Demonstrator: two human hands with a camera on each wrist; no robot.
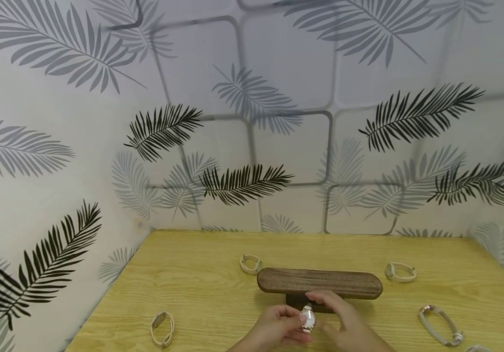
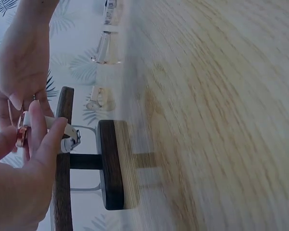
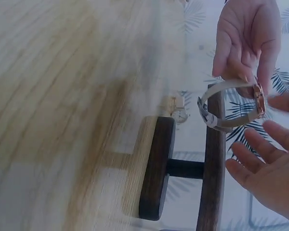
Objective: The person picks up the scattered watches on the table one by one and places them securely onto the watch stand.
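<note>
A wristwatch with a white face, rose-gold case and pale strap (image 1: 308,319) is in my left hand (image 1: 274,326), pinched between thumb and fingers at its case. The strap is fastened into a loop, which the right wrist view shows side-on with its clasp (image 3: 210,118) away from the case. My right hand (image 1: 348,323) is beside the watch, its fingers loosely spread in the right wrist view and its thumb close to the case. Just beyond both hands stands a dark wooden T-shaped watch stand (image 1: 322,282), its bar bare; the hands partly hide its post and base (image 3: 156,168).
More looped, pale-strapped watches lie around the wood-grain table (image 1: 208,293): one at left (image 1: 162,329), one behind the stand (image 1: 250,264), one at back right (image 1: 400,272) and one at right (image 1: 440,325). A leaf-patterned wall covering (image 1: 278,146) borders the table's back.
</note>
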